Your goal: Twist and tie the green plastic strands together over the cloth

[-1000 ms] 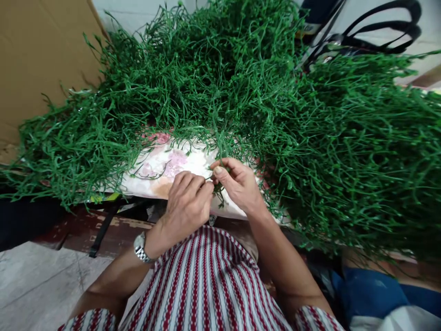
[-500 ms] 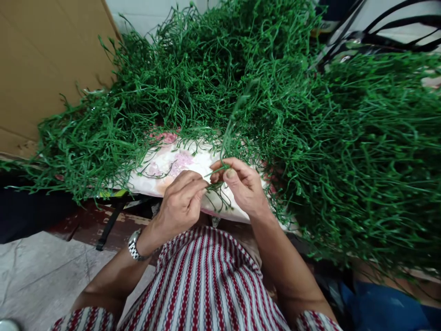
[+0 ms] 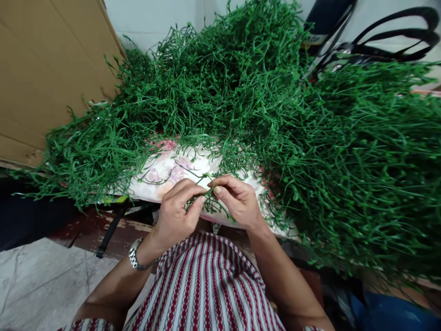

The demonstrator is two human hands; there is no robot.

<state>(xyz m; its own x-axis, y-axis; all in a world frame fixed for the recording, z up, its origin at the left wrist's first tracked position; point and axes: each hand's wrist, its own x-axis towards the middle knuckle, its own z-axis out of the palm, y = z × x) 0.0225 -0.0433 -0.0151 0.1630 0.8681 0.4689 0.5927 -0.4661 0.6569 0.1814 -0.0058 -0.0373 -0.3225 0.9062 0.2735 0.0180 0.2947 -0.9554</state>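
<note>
Striped shirt (image 3: 206,289) nearest, watch (image 3: 133,255) on left wrist. Left hand (image 3: 179,207) and right hand (image 3: 241,201) nearly meet over floral cloth (image 3: 146,187), thumb and forefinger each pinching a curved green stem (image 3: 208,191); exact contact hard to see. Big stem heap (image 3: 220,87) behind, spreading both sides. Cardboard (image 3: 58,69) far left, black straps (image 3: 432,20) far right.

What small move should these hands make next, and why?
Perhaps the right hand should ease slightly away from the left hand, to straighten the green stem. The stem looks pinched in the right fingertips and curves across the narrow gap between the hands, close above other stems that it might catch on.
</note>
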